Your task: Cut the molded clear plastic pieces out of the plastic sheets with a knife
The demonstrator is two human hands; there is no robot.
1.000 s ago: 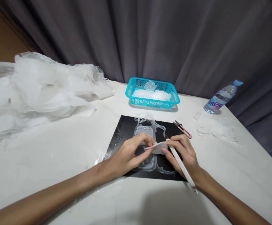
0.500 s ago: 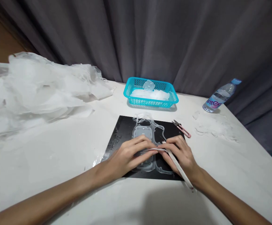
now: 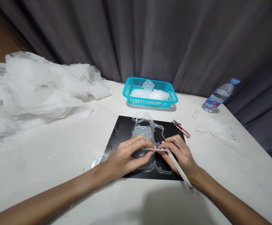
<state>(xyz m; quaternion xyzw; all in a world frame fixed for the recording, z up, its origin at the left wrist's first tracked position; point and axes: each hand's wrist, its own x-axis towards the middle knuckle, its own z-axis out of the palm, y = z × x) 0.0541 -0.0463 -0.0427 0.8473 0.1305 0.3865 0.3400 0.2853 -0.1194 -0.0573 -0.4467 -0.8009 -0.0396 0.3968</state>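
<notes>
Two bare hands meet over a black mat (image 3: 124, 131) at the centre of a white counter (image 3: 56, 162). The left hand (image 3: 126, 156) and right hand (image 3: 181, 154) pinch a thin white piece (image 3: 155, 149) between their fingertips; a second ago it was tilted up showing its face, and now it lies nearly flat, edge-on to the camera, just above the clear moulded sheet (image 3: 145, 134) on the mat. The right hand also grips a slim white tool (image 3: 179, 168), apparently a craft knife, running back toward 5 o'clock. Pink snips (image 3: 182, 129) lie at 2 o'clock, a teal basket (image 3: 150, 100) at 12, a water bottle (image 3: 217, 98) further right, and crumpled plastic film (image 3: 37, 90) at 10 o'clock.
</notes>
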